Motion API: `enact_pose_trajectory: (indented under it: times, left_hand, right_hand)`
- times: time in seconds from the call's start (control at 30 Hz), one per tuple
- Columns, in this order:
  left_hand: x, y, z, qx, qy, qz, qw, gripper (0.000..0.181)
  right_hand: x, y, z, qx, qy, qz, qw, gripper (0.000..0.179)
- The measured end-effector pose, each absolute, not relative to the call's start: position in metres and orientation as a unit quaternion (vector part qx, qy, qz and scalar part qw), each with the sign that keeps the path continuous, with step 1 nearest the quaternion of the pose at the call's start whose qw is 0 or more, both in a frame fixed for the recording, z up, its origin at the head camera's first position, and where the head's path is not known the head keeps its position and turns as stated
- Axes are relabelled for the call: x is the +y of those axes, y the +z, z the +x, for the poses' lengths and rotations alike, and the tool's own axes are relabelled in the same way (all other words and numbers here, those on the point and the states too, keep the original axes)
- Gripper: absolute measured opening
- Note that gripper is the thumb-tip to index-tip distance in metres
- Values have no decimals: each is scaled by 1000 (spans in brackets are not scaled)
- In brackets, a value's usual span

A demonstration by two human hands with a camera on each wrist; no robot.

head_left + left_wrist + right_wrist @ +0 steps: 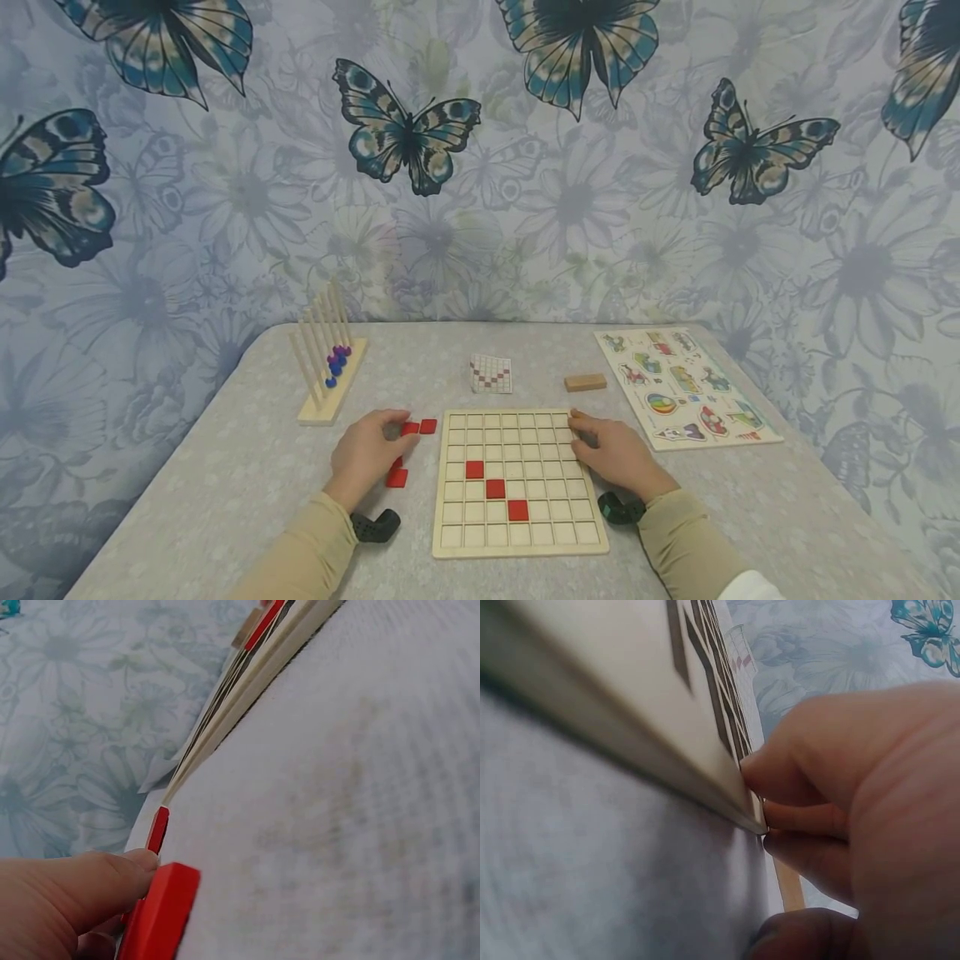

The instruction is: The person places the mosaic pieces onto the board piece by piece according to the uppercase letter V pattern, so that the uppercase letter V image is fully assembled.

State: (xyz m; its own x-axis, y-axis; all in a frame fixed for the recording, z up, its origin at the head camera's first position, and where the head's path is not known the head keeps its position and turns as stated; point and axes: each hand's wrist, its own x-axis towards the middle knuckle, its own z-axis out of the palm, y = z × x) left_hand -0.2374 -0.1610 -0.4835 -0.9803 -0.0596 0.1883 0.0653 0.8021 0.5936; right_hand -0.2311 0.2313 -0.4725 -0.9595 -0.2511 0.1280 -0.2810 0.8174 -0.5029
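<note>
My left hand (365,457) is left of the wooden grid board (597,546), thumb and index finger closing on a red square tile (409,428). Next to it on the table lies another red tile (428,426). Closer to me is a further red tile (397,478), partly overlapping one hidden by the thumb. In the left wrist view the thumb sits beside a red tile (171,907). At the board's far right edge my right hand (615,451) grips the rim, its thumb (759,771) on top. Three red tiles, one of them a middle tile (495,489), form a diagonal in the grid.
Behind the board stands a small pattern card (491,374). A wooden block (585,382) lies right of it, near a picture puzzle board (720,433). At the back left is a peg stand (318,413) with blue and purple beads.
</note>
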Motion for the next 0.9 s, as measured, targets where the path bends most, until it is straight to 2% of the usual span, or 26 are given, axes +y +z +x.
enact_pose_trajectory:
  times: [0.9]
  left_hand:
    - [-160, -480, -232, -943, -319, 2, 95, 41]
  right_hand:
    - [231, -474, -230, -954, 268, 134, 29, 44]
